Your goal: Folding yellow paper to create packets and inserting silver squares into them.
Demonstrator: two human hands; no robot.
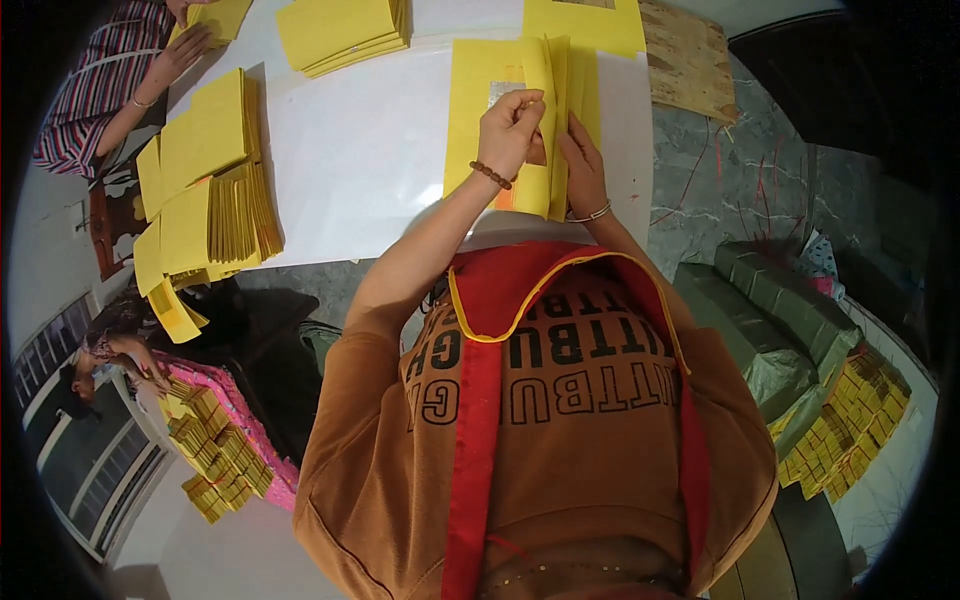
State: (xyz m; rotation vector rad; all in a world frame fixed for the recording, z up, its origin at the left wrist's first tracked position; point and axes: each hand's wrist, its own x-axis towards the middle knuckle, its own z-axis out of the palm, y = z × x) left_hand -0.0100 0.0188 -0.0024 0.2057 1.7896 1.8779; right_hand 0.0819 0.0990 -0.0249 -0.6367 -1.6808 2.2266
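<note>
Yellow paper sheets (468, 95) lie at the table's near right, several of their leaves lifted and curled upright in the middle. My left hand (512, 133), with a brown beaded bracelet at the wrist, is closed with thumb and forefinger pinched at the left side of a raised leaf. On the other side my right hand (583, 172), wearing a pale bangle, keeps its fingers against the upright leaves and steadies them; part of that hand is hidden behind the paper. Beneath my left hand show a small grey printed patch and an orange patch on the sheet.
Stacks of folded yellow paper (205, 135) line the white table's (350, 150) left edge; another stack (345, 35) lies at the far side. A co-worker's hand (185, 55) handles yellow paper at far left. Yellow bundles (215, 440) sit on pink cloth, where another person works. Green wrapped packages (745, 330) stand right.
</note>
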